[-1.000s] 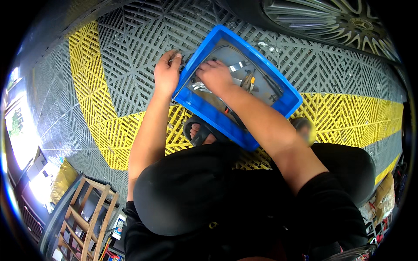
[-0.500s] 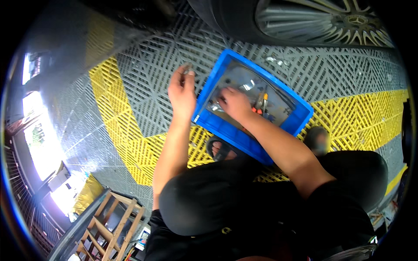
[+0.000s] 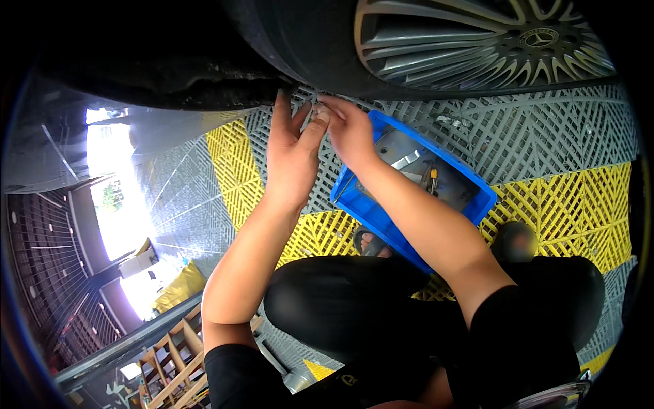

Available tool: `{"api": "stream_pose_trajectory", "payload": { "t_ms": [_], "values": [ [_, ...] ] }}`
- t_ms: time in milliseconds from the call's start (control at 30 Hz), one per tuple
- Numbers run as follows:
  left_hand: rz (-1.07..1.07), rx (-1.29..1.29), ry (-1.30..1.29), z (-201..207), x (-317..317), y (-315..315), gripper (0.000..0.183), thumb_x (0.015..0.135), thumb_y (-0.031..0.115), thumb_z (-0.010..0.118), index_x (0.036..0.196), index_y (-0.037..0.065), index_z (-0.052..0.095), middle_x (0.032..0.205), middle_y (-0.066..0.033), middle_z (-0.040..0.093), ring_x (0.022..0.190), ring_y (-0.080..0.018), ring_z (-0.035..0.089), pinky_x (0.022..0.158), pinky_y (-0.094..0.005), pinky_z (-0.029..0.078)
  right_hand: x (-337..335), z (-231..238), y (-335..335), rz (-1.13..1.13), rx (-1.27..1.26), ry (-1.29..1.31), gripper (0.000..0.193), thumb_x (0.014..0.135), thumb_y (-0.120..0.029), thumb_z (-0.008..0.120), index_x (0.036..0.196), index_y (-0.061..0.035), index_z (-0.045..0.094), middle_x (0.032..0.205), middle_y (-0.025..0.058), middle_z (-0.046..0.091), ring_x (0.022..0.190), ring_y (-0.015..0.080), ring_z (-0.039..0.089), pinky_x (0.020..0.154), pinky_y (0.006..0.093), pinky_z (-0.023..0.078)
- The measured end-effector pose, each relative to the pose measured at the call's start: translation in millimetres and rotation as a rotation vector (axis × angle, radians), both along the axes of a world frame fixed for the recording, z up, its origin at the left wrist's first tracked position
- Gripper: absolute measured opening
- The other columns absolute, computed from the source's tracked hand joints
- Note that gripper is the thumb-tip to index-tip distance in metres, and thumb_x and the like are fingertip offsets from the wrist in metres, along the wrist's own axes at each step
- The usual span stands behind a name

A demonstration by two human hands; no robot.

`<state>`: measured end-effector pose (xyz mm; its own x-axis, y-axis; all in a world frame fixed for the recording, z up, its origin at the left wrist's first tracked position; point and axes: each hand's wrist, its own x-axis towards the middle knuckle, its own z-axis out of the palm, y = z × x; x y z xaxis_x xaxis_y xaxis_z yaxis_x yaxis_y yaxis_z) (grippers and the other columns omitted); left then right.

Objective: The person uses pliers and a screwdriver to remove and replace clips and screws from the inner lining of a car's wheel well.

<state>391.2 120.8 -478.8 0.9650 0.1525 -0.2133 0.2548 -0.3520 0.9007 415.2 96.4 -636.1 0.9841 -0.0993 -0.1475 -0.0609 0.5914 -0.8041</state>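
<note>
Left hand (image 3: 291, 146) and right hand (image 3: 353, 133): fingertips together beside bin's (image 3: 484, 203) far corner; grip cannot be told. Bin: on grating (image 3: 545, 136), long axis far-left to near-right, grating gap before wheel (image 3: 477, 51).

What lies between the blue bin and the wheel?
Head view: grey floor grating with small whitish bits on it separates the blue bin from the wheel.

Daylight floods in from the left, where an opening (image 3: 122, 213) burns out to white and throws glare across the grey floor grating (image 3: 182, 191). The car's underside (image 3: 177, 82) sinks into near-black shadow; the black trousers (image 3: 334, 300) keep little detail. The left hand (image 3: 291, 153) and right hand (image 3: 353, 136) are softly lit, the alloy wheel (image 3: 470, 58) crisp, the right foot (image 3: 522, 243) smeared by blur. Fisheye distortion bows lines near the dark rim.
</note>
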Motion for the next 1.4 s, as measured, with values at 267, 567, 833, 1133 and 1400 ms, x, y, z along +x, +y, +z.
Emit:
{"api": "stream_pose_trajectory", "payload": {
  "t_ms": [267,567,833,1133,1400],
  "values": [
    [0.369,-0.084,-0.059,29,-19,-29,0.068,0.101,0.015,0.058,0.158,-0.008,0.030,0.163,-0.0213,0.036,0.144,-0.0337,0.046,0.117,-0.0442,0.036,35,28,36,-0.032,0.333,0.153,0.019,0.093,-0.004,0.073,0.112,-0.0002,0.075,0.099,0.0055,0.076,0.091,0.0116,0.067,0.083,0.0273,0.051],
    [0.292,0.049,-0.205,8,6,-25,0.059,0.096,0.006,0.059,0.153,-0.001,0.046,0.149,-0.0145,0.056,0.124,-0.0197,0.057,0.102,-0.0321,0.042,41,63,43,-0.160,0.442,0.281,0.022,0.092,0.000,0.073,0.114,0.0012,0.072,0.107,0.0061,0.074,0.098,0.0139,0.066,0.086,0.0291,0.051],
    [0.176,-0.061,-0.269,6,25,-19,0.053,0.093,0.000,0.057,0.146,-0.003,0.050,0.135,-0.0126,0.064,0.119,-0.0198,0.059,0.104,-0.0332,0.042,49,53,64,-0.242,0.759,0.250,0.014,0.085,0.005,0.071,0.098,0.0021,0.067,0.093,0.0069,0.071,0.083,0.0155,0.066,0.069,0.0285,0.051],
    [0.146,-0.071,-0.223,13,28,-14,0.061,0.091,-0.003,0.055,0.151,-0.007,0.044,0.133,-0.0135,0.063,0.113,-0.0182,0.060,0.104,-0.0330,0.043,31,38,49,-0.210,-0.244,-0.059,0.019,0.094,-0.019,0.063,0.094,-0.0028,0.072,0.091,0.0219,0.071,0.082,0.0390,0.070,0.071,0.0447,0.055],
    [0.122,-0.028,-0.237,9,24,-14,0.066,0.087,-0.005,0.054,0.152,-0.008,0.042,0.137,-0.0156,0.061,0.112,-0.0178,0.060,0.106,-0.0316,0.042,31,38,30,-0.295,-0.489,-0.328,0.016,0.093,-0.019,0.064,0.091,-0.0094,0.076,0.087,0.0153,0.073,0.075,0.0361,0.071,0.067,0.0471,0.055]
  ]
}}
